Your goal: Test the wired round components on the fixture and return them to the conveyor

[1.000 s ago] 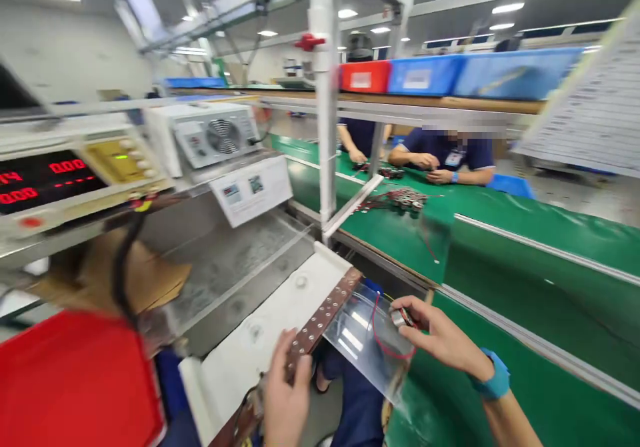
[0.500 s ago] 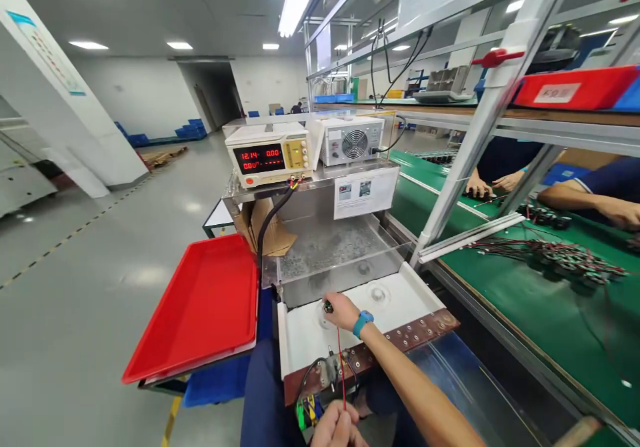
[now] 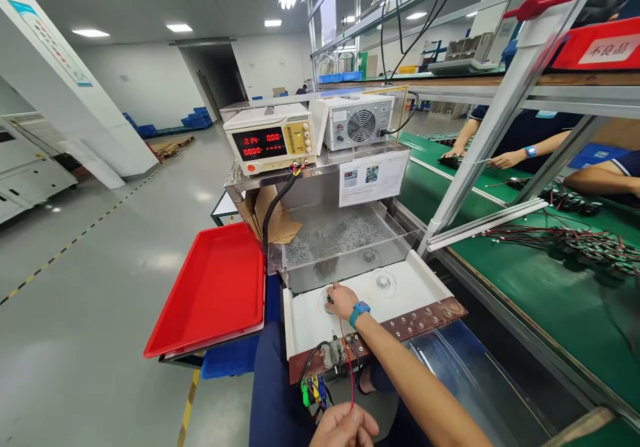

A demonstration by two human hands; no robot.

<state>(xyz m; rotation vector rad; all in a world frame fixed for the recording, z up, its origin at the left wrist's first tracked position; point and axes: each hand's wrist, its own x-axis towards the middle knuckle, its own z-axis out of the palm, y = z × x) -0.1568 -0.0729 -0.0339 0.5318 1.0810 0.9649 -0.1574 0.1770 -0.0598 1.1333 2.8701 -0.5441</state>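
My right hand (image 3: 343, 301), with a blue band at the wrist, reaches over the white tray (image 3: 305, 330) in front of me. Its fingers are closed on a small dark part with a bit of green (image 3: 329, 297), at the left round fitting of that tray; most of the part is hidden. A thin red wire (image 3: 351, 380) runs down from beneath my right hand. Low in the view, my left hand (image 3: 345, 425) pinches the wire's lower end. Along the tray's near edge lies a brown strip (image 3: 400, 330) with metal studs, and clips (image 3: 314, 390) hang below it.
A red tray (image 3: 215, 280) stands at the left. Behind the white tray are a power supply (image 3: 270, 139) with red digits and a fan-cooled unit (image 3: 361, 123). On the right, a green bench (image 3: 505, 280) carries wired parts (image 3: 585, 247); co-workers' hands (image 3: 507, 159) are beyond a metal post (image 3: 480, 133).
The whole view has shifted a little. Both my hands keep their grips, the right one at the same round fitting. Across the bench, a co-worker's hands have moved apart.
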